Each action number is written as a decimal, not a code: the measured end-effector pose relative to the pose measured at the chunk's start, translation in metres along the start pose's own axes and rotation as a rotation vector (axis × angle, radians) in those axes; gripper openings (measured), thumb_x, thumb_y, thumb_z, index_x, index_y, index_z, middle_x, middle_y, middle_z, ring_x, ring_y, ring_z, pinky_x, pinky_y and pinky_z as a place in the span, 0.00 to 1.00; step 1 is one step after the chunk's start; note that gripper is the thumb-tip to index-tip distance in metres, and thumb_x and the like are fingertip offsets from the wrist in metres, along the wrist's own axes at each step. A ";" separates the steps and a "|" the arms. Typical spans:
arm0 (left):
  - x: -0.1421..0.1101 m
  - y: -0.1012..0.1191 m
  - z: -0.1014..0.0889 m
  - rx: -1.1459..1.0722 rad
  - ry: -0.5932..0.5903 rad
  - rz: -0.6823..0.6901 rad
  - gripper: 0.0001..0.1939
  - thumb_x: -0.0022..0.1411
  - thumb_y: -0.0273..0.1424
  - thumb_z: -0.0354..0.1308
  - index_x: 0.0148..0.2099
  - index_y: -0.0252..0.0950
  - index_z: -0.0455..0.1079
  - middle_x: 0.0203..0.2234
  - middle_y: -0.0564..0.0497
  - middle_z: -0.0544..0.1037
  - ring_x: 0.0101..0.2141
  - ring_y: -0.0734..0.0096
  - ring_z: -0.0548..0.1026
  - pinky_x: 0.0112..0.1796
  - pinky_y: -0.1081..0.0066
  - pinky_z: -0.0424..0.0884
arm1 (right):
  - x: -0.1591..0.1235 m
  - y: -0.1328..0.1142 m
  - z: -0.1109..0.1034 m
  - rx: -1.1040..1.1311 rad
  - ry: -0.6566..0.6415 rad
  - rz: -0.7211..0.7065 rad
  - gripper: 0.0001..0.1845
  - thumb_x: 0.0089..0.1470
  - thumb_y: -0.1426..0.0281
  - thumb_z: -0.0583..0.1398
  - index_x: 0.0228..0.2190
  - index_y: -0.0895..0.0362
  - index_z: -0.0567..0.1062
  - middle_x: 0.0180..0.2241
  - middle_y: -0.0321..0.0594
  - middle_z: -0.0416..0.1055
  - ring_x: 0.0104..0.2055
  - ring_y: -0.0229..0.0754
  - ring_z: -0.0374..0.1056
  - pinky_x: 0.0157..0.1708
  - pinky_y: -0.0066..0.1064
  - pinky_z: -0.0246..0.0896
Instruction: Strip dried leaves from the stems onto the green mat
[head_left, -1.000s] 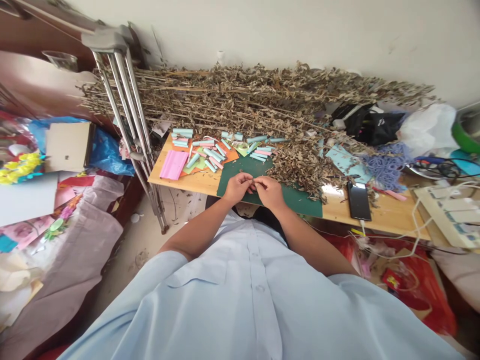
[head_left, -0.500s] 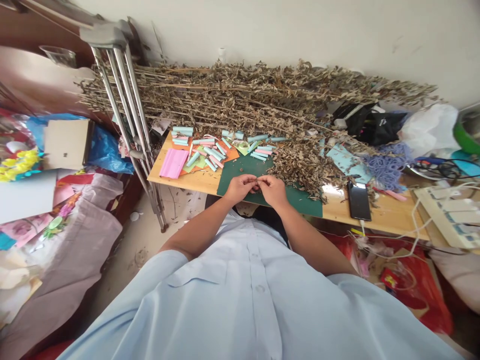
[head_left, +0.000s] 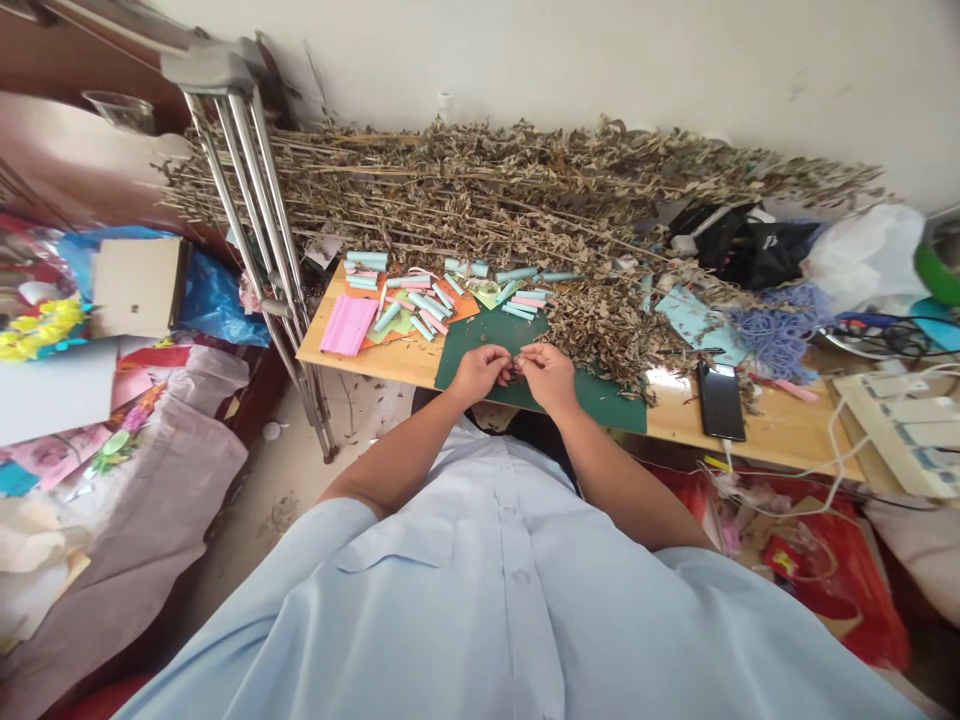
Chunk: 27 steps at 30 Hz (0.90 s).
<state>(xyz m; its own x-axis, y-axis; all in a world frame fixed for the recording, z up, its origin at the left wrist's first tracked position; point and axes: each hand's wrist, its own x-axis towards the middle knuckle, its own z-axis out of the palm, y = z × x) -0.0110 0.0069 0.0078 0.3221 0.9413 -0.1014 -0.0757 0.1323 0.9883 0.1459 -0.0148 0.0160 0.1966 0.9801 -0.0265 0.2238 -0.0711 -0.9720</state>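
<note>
My left hand (head_left: 482,372) and my right hand (head_left: 547,376) meet over the near edge of a dark green mat (head_left: 611,402). Fingers of both are curled and pinched close together around something small; it is too small and hidden to name, perhaps a bit of dry leaf. A heap of crumbled dried leaves (head_left: 600,335) lies just beyond my right hand. Past my left hand, several rolled tubes of light blue and pink paper (head_left: 427,305) are scattered over orange and green sheets, beside a stack of pink paper (head_left: 349,325).
Long bundles of dried stalks (head_left: 465,180) fill the table's back along the wall. Metal crutches (head_left: 262,220) lean at the left. To the right are a phone (head_left: 721,402) on a cable, purple cord (head_left: 780,325), a blue sheet (head_left: 697,322) and a power strip (head_left: 911,435).
My fingertips have drawn slightly apart, and my right hand has shifted a little to the right. The things on the table look the same.
</note>
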 end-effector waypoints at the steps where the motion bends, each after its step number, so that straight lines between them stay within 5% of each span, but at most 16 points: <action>1: 0.000 0.000 0.000 -0.017 0.004 -0.002 0.08 0.63 0.32 0.60 0.37 0.31 0.72 0.22 0.53 0.75 0.21 0.77 0.73 0.26 0.75 0.73 | 0.001 0.000 0.000 0.013 0.012 0.009 0.15 0.48 0.60 0.64 0.37 0.55 0.75 0.33 0.42 0.79 0.32 0.45 0.76 0.35 0.38 0.73; 9: -0.002 0.003 0.003 -0.038 0.029 -0.025 0.11 0.59 0.34 0.65 0.37 0.32 0.69 0.21 0.53 0.76 0.22 0.76 0.75 0.27 0.75 0.73 | -0.006 -0.012 -0.005 -0.278 -0.040 -0.172 0.10 0.54 0.64 0.60 0.33 0.52 0.80 0.32 0.38 0.80 0.33 0.44 0.74 0.40 0.37 0.70; 14: -0.004 0.006 0.004 -0.051 0.032 -0.004 0.12 0.58 0.34 0.66 0.36 0.32 0.69 0.21 0.54 0.75 0.23 0.75 0.76 0.26 0.74 0.74 | -0.009 -0.018 -0.007 -0.261 -0.123 -0.256 0.11 0.56 0.66 0.58 0.35 0.52 0.82 0.37 0.39 0.80 0.38 0.44 0.74 0.42 0.37 0.69; 27: -0.003 0.002 0.004 -0.082 0.010 0.008 0.13 0.59 0.35 0.65 0.41 0.30 0.71 0.25 0.50 0.78 0.26 0.72 0.78 0.27 0.72 0.75 | -0.005 -0.012 -0.010 -0.373 -0.087 -0.269 0.09 0.55 0.66 0.58 0.32 0.52 0.79 0.33 0.39 0.78 0.34 0.44 0.71 0.41 0.38 0.68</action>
<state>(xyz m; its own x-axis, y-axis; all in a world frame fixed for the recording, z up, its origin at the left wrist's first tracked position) -0.0086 0.0035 0.0104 0.3118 0.9454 -0.0952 -0.1551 0.1495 0.9765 0.1520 -0.0204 0.0297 0.0075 0.9836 0.1804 0.5866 0.1418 -0.7974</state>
